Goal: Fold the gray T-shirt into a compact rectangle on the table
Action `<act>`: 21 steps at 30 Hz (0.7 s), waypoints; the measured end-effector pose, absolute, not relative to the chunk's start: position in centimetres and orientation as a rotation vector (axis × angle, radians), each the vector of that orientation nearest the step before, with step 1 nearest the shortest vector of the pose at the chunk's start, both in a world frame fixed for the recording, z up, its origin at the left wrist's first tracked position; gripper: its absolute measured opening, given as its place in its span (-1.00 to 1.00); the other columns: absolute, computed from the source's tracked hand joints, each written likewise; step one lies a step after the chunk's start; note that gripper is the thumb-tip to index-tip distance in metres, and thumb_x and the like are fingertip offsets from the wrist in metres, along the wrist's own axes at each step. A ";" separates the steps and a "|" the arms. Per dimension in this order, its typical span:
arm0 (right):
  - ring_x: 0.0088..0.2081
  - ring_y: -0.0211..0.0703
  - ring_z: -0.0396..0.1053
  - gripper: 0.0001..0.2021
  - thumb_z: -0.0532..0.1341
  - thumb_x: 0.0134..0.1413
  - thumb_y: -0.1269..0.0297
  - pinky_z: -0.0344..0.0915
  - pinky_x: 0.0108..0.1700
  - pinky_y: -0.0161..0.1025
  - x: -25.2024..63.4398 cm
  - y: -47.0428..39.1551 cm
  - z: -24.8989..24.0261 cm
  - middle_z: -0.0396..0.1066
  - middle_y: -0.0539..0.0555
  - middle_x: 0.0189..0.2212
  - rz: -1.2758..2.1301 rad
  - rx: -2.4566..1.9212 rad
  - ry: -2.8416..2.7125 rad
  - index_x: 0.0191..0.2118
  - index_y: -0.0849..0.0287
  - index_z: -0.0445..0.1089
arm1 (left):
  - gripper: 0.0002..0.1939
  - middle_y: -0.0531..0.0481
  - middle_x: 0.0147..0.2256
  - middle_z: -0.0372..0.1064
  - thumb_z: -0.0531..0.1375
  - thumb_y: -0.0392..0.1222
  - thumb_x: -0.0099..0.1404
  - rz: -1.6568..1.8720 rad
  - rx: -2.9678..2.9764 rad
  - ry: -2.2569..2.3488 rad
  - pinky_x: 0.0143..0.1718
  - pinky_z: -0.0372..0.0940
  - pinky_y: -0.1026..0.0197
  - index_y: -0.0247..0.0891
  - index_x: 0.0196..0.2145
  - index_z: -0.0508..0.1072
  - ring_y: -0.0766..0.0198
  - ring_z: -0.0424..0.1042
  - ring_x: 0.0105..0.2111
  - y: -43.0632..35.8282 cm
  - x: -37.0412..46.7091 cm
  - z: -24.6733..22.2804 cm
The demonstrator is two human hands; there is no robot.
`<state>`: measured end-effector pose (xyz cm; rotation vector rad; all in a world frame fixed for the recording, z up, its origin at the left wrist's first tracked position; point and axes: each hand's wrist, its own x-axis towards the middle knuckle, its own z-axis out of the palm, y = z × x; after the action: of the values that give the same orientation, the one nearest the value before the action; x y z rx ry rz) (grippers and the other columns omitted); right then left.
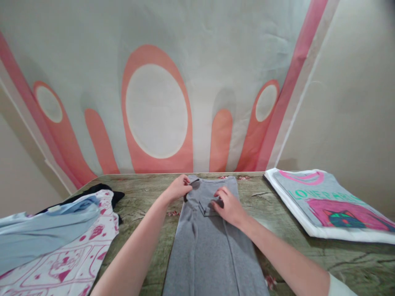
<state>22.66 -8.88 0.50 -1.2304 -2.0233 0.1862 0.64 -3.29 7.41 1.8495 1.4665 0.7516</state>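
Note:
A grey garment [212, 250] lies lengthwise on the wood-patterned table, its narrow end near the far edge. My left hand [179, 188] is at its upper left corner, fingers closed on the cloth beside a dark-trimmed edge. Over the upper middle of the garment is my right hand [227, 206], its fingers curled and apart, beside a small dark-edged flap or pocket. Nothing shows between those fingers.
On the left, loose clothes are heaped: a light blue one [61, 226], a white one with pink prints [77, 263] and something black. Folded shirts [333, 205] are stacked at the right. A patterned backdrop [200, 53] rises behind the table [138, 205].

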 end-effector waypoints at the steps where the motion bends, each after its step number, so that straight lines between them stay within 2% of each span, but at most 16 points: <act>1: -0.21 -0.11 0.26 -0.80 0.16 0.01 0.23 0.22 -0.15 -0.18 22.2 -9.3 0.7 0.26 0.11 -0.22 0.172 -1.204 -2.100 -0.23 0.18 0.28 | -0.70 0.17 -0.59 0.19 0.07 -0.40 -0.05 0.683 1.876 1.494 -0.63 0.05 0.44 -0.31 -0.28 0.27 0.44 0.20 -0.62 -3.2 -0.4 7.8; 5: -0.18 -0.07 0.24 -0.68 0.24 -0.05 0.08 0.20 -0.11 -0.16 21.3 -10.3 1.3 0.29 0.12 -0.22 0.168 -1.185 -2.270 -0.21 0.19 0.34 | -0.57 0.11 -0.57 0.27 0.08 -0.33 -0.03 0.225 1.927 1.695 -0.63 0.11 0.36 -0.30 -0.12 0.24 0.30 0.30 -0.61 -2.9 -3.8 8.2; 8: -0.17 -0.06 0.24 -0.69 0.23 -0.03 0.08 0.18 -0.10 -0.16 21.3 -10.4 1.5 0.32 0.11 -0.24 0.161 -1.189 -2.317 -0.22 0.19 0.37 | -0.56 -0.02 -0.43 0.38 0.14 -0.26 -0.05 -0.010 2.074 1.795 -0.50 0.21 0.28 -0.29 -0.14 0.29 0.16 0.40 -0.45 -2.6 -5.1 7.7; 11: -0.18 -0.09 0.25 -0.83 0.19 0.03 0.23 0.17 -0.11 -0.19 21.1 -10.5 1.7 0.34 0.11 -0.28 0.133 -1.216 -2.336 -0.26 0.20 0.37 | -0.53 -0.21 -0.20 0.38 0.17 -0.18 -0.03 0.156 2.291 1.854 -0.25 0.24 0.20 -0.36 -0.11 0.30 0.05 0.38 -0.18 -2.4 -4.4 7.6; 13: -0.21 -0.11 0.26 -0.91 0.15 0.03 0.37 0.17 -0.15 -0.21 20.9 -10.6 1.8 0.35 0.11 -0.31 0.133 -1.239 -2.313 -0.30 0.20 0.35 | -0.58 -0.26 -0.13 0.35 0.14 -0.13 0.05 0.403 2.359 1.837 -0.14 0.21 0.18 -0.38 -0.13 0.31 0.05 0.34 -0.11 -2.5 -2.9 7.7; 15: -0.26 -0.15 0.27 -0.90 0.11 0.01 0.45 0.18 -0.21 -0.24 20.7 -10.6 1.8 0.34 0.09 -0.34 0.176 -1.251 -2.218 -0.32 0.20 0.32 | -0.66 -0.22 -0.20 0.39 0.10 -0.07 0.12 0.552 2.305 1.736 -0.15 0.22 0.18 -0.36 -0.21 0.35 0.09 0.37 -0.15 -2.9 -0.9 7.9; 18: -0.34 -0.19 0.26 -0.92 0.08 0.02 0.44 0.18 -0.28 -0.27 20.8 -10.2 2.0 0.32 0.05 -0.39 0.287 -1.268 -1.938 -0.33 0.20 0.28 | -0.61 -0.13 -0.40 0.43 0.07 0.10 0.16 0.523 1.978 1.558 -0.33 0.29 0.18 -0.32 -0.30 0.36 0.12 0.44 -0.37 -3.9 1.7 7.7; 21: -0.40 -0.22 0.25 -0.93 0.07 0.07 0.35 0.18 -0.33 -0.29 21.1 -9.8 2.4 0.29 0.00 -0.43 0.402 -1.264 -1.658 -0.33 0.19 0.26 | -0.46 -0.10 -0.52 0.40 0.04 0.24 0.15 0.494 1.531 1.374 -0.49 0.30 0.16 -0.33 -0.18 0.33 0.12 0.44 -0.53 -5.0 3.6 7.3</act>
<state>21.12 -9.75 2.39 -1.2645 -1.6576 0.4022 3.60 -5.04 7.30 1.5308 1.3742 0.4940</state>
